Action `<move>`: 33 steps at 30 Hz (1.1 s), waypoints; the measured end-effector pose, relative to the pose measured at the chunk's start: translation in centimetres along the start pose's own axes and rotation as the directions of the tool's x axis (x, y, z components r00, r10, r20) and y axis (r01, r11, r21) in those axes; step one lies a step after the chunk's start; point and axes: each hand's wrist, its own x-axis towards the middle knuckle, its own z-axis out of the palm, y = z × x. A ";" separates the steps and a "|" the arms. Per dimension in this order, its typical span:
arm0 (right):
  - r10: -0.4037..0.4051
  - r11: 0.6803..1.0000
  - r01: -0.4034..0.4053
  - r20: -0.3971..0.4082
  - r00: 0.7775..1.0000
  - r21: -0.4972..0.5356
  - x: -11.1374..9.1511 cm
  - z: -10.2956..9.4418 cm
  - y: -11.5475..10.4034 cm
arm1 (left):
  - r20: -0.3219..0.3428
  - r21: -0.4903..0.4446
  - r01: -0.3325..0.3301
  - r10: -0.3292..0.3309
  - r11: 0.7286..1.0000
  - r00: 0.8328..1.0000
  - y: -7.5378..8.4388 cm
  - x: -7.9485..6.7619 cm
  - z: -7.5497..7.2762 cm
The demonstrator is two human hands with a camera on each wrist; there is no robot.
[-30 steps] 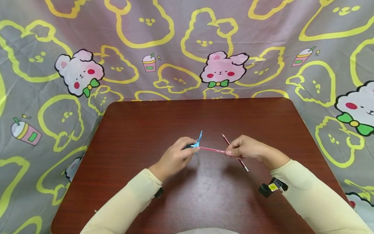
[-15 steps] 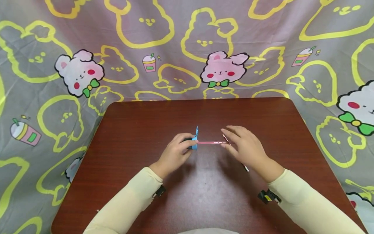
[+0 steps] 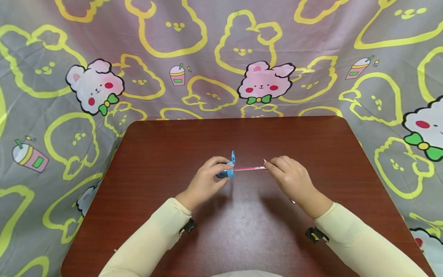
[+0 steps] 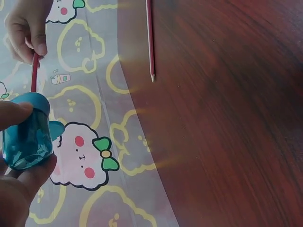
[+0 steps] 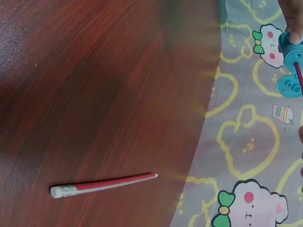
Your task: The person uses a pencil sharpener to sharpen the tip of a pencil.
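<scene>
My left hand (image 3: 204, 181) grips a blue pencil sharpener (image 3: 230, 173) with a see-through body, held on its side above the table. Its round lid (image 5: 289, 86) hangs open on the hinge. A red pencil (image 3: 249, 168) runs level from the sharpener's hole to my right hand (image 3: 294, 177). The right fingers pinch the pencil's far end, which they hide in the head view. In the left wrist view the pencil enters the sharpener's top, between both hands. The inserted tip cannot be made out.
A second red pencil (image 5: 113, 183), with a white eraser, lies on the brown wooden table (image 3: 180, 142) beneath my right hand. A patterned cloth (image 3: 207, 46) hangs around the table's back and sides. Each forearm carries a dark wrist camera (image 3: 316, 234).
The right hand let its fingers spread away from the pencil, then pinched it again. The sharpener and pencil have moved slightly away from me and come level. The second pencil is now mostly covered.
</scene>
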 end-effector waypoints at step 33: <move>0.324 0.832 -0.524 0.606 0.727 0.183 -0.2 -2.3 1.9 | -0.042 0.161 -0.116 0.125 0.980 0.991 -1.0 -0.8 -0.3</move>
